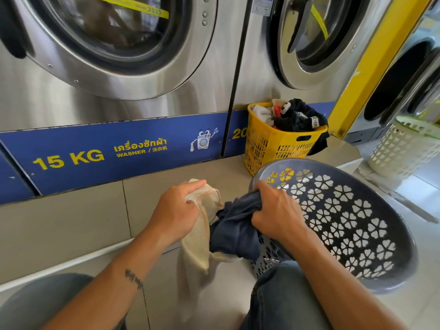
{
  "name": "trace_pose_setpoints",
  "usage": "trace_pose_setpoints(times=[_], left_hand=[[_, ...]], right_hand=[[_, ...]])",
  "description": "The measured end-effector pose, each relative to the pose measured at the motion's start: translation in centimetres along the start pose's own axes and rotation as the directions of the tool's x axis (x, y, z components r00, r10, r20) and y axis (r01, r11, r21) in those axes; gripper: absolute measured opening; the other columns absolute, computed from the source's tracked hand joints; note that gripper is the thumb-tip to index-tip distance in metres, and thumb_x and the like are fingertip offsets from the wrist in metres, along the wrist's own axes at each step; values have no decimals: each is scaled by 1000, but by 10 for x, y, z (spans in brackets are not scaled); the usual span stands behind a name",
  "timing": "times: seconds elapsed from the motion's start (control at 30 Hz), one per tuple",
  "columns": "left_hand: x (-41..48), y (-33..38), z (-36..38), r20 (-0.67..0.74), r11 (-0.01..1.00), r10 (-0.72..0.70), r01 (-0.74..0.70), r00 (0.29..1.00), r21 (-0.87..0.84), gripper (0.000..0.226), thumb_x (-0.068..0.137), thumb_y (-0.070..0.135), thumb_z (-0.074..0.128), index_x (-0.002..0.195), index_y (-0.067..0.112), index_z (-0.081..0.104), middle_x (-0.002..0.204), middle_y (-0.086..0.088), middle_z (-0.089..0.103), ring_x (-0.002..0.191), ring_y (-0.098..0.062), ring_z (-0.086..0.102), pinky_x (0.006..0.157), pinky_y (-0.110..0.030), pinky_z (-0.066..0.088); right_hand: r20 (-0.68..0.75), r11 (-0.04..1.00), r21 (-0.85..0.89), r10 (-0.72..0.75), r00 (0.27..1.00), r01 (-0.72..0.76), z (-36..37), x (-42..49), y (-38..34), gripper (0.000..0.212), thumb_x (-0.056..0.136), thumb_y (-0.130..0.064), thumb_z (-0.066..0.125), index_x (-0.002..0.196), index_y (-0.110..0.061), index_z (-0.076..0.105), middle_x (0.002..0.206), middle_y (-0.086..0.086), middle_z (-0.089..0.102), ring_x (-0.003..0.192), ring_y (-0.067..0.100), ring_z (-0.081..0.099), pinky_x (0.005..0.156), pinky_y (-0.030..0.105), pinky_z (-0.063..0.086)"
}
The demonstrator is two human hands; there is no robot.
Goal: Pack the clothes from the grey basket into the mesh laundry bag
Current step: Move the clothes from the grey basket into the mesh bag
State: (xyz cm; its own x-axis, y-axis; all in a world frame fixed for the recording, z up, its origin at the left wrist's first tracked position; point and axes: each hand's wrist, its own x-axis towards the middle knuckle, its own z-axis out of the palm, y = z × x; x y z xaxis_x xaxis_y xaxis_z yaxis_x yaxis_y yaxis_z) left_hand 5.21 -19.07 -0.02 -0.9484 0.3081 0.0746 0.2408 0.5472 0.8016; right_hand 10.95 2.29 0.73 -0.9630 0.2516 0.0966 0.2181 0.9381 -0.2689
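The grey basket with flower-shaped holes is tipped toward me at the right. My right hand grips a dark blue garment at the basket's rim, and the cloth hangs over the rim to the left. My left hand holds the top edge of the cream mesh laundry bag, which hangs down beside the garment and touches it. The bag's mouth is partly hidden by my left hand.
A yellow basket full of clothes stands behind the grey one, against the steel washers. A white basket stands at the far right. A tiled step runs under the machines. My knees fill the lower frame.
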Motion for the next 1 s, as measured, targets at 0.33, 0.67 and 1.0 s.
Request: trace_pose_setpoints(times=[0.33,0.67,1.0], left_hand=[[3,-3,1,4,999,41,-41,999,10,67,83,-7,43,137,29,57,150,4,48,142,-9,35,112,-19,22],[1,-6,0,7,1000,23,-23,1000,15,68,83,-7,41,137,31,57,152,3,44,143,-11,33,109,-17,19],[-6,-6,-26,-50,997,-15,11,999,-78,67,82,-10,41,133,30,61,140,-6,58,126,-41,48,104,-52,40]], right_hand=[[246,945,264,-261,934,194,26,2,-27,61,84,-22,67,141,-17,47,123,8,66,111,28,61,95,46,52],[202,865,-439,-167,965,242,36,14,15,28,84,-33,65,111,-30,70,140,9,36,137,38,27,107,53,35],[472,793,-492,-103,876,358,65,44,-29,51,84,-39,63,129,-18,51,123,7,63,117,31,58,111,54,23]])
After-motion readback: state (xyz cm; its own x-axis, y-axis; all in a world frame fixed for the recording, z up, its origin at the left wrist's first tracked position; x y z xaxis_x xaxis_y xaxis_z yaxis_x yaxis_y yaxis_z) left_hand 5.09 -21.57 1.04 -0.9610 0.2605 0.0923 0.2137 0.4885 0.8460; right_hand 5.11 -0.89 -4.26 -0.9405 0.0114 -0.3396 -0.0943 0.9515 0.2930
